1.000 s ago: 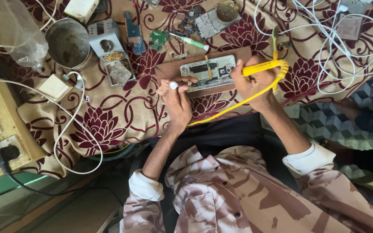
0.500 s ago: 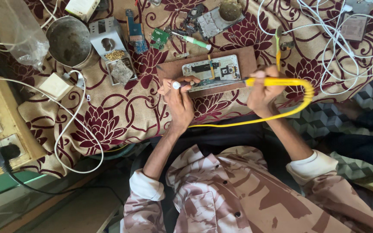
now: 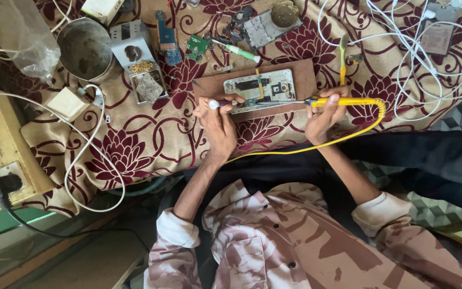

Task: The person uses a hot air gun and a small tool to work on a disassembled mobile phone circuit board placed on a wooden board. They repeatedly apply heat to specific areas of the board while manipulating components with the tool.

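Opened phone (image 3: 260, 85) flat on brown board (image 3: 306, 75), internals exposed.

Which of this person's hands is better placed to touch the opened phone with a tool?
Probably the right hand: it grips the yellow soldering iron, whose tip lies on the opened phone. The left hand pinches a small white-tipped thing at the board's edge.

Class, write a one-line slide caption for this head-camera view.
Right hand points a yellow-handled soldering iron at an opened phone on a brown board; left hand holds a white-tipped tool.
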The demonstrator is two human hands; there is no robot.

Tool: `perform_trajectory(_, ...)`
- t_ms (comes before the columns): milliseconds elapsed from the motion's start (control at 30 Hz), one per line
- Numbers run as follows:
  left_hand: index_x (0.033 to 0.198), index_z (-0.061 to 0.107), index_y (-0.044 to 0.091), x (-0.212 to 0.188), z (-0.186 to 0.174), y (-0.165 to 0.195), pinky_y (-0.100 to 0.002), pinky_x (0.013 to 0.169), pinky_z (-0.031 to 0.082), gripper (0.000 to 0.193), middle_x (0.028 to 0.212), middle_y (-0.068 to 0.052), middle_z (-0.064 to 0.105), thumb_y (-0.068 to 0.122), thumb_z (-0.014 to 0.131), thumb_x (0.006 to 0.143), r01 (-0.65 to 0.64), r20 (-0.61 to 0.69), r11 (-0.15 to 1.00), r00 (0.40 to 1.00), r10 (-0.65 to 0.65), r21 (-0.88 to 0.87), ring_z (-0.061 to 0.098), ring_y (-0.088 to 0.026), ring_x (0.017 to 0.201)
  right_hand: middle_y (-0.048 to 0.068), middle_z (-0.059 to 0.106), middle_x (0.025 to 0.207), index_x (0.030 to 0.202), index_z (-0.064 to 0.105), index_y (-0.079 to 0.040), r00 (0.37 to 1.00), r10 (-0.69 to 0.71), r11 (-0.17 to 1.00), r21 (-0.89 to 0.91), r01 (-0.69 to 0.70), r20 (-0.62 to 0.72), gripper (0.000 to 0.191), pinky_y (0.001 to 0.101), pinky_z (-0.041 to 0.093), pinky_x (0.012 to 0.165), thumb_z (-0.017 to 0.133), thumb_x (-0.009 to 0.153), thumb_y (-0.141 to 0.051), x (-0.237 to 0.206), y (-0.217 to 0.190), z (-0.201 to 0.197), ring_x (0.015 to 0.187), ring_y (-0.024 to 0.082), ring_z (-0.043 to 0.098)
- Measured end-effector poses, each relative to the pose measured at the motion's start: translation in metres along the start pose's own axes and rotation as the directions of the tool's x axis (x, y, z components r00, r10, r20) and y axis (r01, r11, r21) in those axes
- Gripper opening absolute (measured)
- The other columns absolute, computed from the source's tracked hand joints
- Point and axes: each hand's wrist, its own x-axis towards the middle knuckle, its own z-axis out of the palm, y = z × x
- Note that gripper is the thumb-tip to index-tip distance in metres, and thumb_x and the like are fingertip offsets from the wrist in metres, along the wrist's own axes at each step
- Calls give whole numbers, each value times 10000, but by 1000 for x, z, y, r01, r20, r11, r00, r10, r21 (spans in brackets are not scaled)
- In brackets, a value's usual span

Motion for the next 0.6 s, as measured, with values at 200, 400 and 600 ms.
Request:
perform_trajectory(200,1037,511,-43,-1,0,0,-328,800,551,99,1014,-168,616,-81,419,1045,15,-23,1000,1000,-16,-16,708,-251,926,45,436,930,1060,381,-97,999,-7,1000,-2,8,41,262,235,355,515,443,1154,-334,-4,4,-2,624,78,382)
perform_trajectory(400,1026,499,-49,0,0,-1,-340,774,512,83,1023,-168,613,-82,429,1054,-11,-19,1000,1000,10,-12,706,-255,923,36,443,875,1065,374,-98,997,-5,998,67,0,74,260,220,356,499,451,1163,-327,-9,10,-5,651,87,390)
perform_trajectory(600,956,524,5,0,-3,1,-382,827,485,103,991,-126,733,-60,479,1021,-104,18,976,995,102,191,599,-297,896,51,443,911,1064,373,-102,999,-18,999,51,16,32,280,214,332,475,455,1157,-353,-11,7,-4,565,77,370)
